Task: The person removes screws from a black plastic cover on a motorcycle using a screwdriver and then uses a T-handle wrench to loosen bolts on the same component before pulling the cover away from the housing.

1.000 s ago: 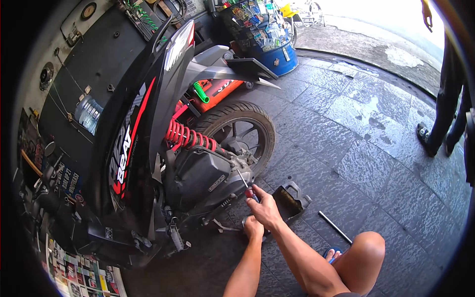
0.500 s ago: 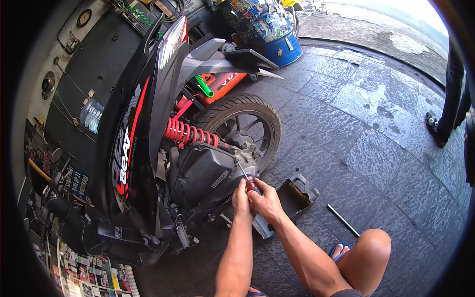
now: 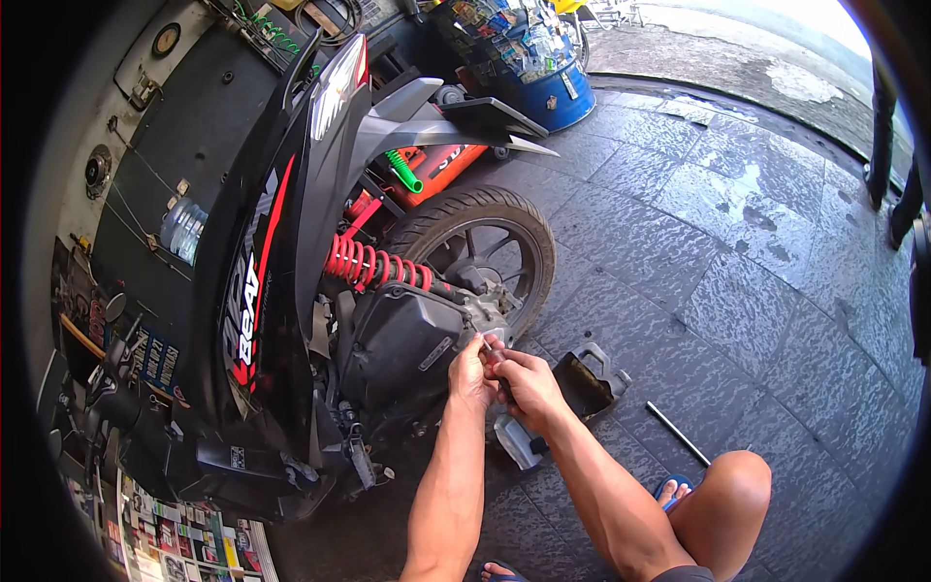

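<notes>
- My right hand grips the screwdriver.
- My left hand is close against it; whether grasping, I cannot tell.
- The rear wheel stands beyond.

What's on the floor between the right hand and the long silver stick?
In the head view, a dark, hollow part lies between the right hand and the silver stick, then some dark floor tiles.

I count one left hand and one right hand; one screwdriver; one scooter, showing one rear wheel and one red coil spring; one green ribbed tube; one blue drum; one water bottle; one metal bar; two sandals (both blue); and another person's two legs.
</notes>
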Demonstrator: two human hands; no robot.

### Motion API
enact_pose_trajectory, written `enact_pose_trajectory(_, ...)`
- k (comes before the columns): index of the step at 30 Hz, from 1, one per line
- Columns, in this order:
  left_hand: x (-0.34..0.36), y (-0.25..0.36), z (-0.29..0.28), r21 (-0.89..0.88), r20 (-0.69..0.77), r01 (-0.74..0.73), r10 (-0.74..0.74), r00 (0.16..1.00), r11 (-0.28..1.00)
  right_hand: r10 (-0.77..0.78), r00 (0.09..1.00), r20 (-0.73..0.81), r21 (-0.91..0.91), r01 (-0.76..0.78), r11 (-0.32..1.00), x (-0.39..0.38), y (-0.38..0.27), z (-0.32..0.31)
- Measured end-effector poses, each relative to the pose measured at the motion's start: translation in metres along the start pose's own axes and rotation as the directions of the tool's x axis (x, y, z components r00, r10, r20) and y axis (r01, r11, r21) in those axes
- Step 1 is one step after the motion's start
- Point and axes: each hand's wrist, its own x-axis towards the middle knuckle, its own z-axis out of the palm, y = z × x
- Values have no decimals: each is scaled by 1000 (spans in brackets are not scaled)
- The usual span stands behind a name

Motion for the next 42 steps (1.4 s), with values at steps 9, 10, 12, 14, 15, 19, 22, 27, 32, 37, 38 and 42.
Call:
enact_pose_trajectory(9, 7, 1, -5, -72, 56, 44, -40, 998, 996, 13, 1000, 5, 16, -13, 1000, 0, -7, 7)
enact_pose_trajectory(10, 6, 2, -5, -97, 61, 44, -38, 997, 994, -21, 1000, -21, -84, 19, 996, 1, -6, 8)
enact_pose_trajectory(12, 6, 2, -6, -124, 63, 44, -36, 997, 991, -21, 1000, -10, -56, 21, 998, 2, -5, 6)
enact_pose_trajectory(14, 2, 4, 0, -36, 14, 53, -52, 999, 998, 90, 995, 34, 211, -96, 973, 2, -6, 1)
enact_pose_trajectory(15, 3, 2, -2, -8, 18, 39, -39, 999, 999, 135, 989, 64, 341, -149, 928, 7, -1, -3)
enact_pose_trajectory(19, 2, -3, 4, 4, 86, 45, -46, 995, 999, 201, 970, 135, 279, -232, 932, 16, 2, -20)
enact_pose_trajectory(22, 19, -14, -5, -49, 72, -42, 45, 996, 998, -539, 841, -37, -905, 201, 375, 6, 17, 3)
enact_pose_trajectory(27, 24, -6, -4, -53, 103, -26, 31, 994, 998, -783, 616, -82, -838, 383, 389, 2, 14, 8)
enact_pose_trajectory(32, 20, -9, 10, -118, 1, -3, 3, 1000, 993, -578, 799, -167, -749, 279, 602, -1, 28, -6)
enact_pose_trajectory(37, 34, -15, -11, 5, 43, -101, 101, 994, 995, -769, 635, -67, -839, 381, 388, -27, 31, 5)
enact_pose_trajectory(38, 40, -16, -7, 0, 61, -100, 100, 993, 995, -827, 552, -101, -802, 447, 396, -20, 39, 0)
enact_pose_trajectory(42, 23, -28, 9, 5, 28, -74, 74, 997, 997, 204, 979, -18, 582, -156, 798, -5, 42, -21)
